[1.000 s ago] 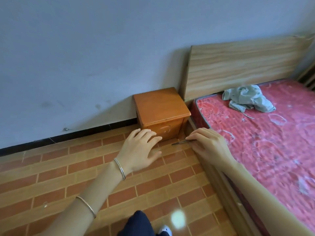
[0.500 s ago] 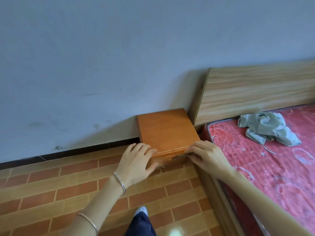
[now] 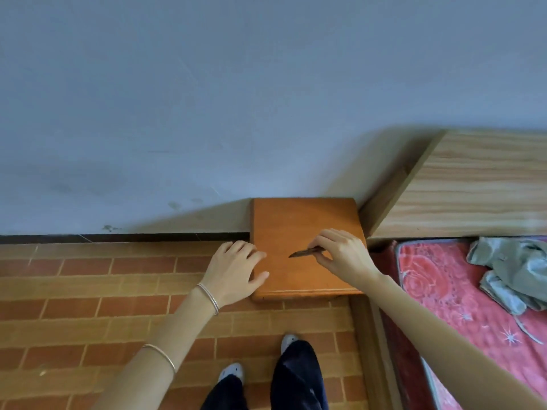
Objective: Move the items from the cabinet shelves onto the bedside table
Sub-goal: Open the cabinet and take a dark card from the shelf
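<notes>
The orange wooden bedside table (image 3: 299,223) stands against the wall, seen from above. My right hand (image 3: 340,253) hovers over its top and pinches a thin dark flat stick-like item (image 3: 305,252) that points left. My left hand (image 3: 236,270) rests with spread fingers on the table's left front edge and holds nothing. What the thin item is cannot be told. No cabinet shelves are in view.
A bed with a red patterned mattress (image 3: 444,291) and a pale wooden headboard (image 3: 473,184) adjoins the table on the right. A crumpled grey-green cloth (image 3: 512,267) lies on the mattress. The floor (image 3: 88,291) has brick-pattern tiles. My legs and shoes (image 3: 266,377) stand before the table.
I have stepped closer and now look straight down on the table. My right hand has carried the thin item from in front of the table up over its top. My left hand reached the table's edge.
</notes>
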`<state>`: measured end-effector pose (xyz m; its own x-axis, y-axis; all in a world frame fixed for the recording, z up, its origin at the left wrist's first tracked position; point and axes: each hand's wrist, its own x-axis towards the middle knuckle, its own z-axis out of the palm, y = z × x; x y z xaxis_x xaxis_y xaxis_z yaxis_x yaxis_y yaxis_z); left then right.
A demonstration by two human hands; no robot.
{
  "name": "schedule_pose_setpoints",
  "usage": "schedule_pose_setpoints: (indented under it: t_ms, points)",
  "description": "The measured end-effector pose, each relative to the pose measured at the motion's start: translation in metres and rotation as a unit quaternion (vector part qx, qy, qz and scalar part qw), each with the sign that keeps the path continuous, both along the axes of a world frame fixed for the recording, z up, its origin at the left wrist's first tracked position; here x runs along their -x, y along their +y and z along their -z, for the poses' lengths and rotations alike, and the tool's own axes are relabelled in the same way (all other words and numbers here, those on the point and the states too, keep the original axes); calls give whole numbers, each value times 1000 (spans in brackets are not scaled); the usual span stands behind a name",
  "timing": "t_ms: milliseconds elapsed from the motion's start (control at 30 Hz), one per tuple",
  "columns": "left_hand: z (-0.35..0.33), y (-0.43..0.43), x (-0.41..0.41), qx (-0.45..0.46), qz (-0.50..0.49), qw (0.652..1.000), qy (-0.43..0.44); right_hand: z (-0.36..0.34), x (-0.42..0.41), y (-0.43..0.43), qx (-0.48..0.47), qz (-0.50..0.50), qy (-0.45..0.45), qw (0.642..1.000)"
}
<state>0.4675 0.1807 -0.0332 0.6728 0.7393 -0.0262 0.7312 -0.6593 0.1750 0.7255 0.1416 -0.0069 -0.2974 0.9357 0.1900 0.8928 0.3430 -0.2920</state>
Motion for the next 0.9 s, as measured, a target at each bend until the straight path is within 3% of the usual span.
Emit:
schedule_pose_setpoints:
  t_ms: [300,433,567,767,900]
  points:
    - [90,71,-41,26,-58,998,-17,104,-31,132,31,5,16,999]
    - [151,98,-39,36,-77,996,-26,177,-28,169,-22,-30,-4,999]
    - [217,113,-34,56,-86,995,-15,252,-19,174,-41,-4,6,999]
    - [284,113,-44,84,-108,990,-25,333,-20,143,151,23,4,988]
    - [317,102,-43,103,-111,988,-5,353,-25,130,171,-2,22,985]
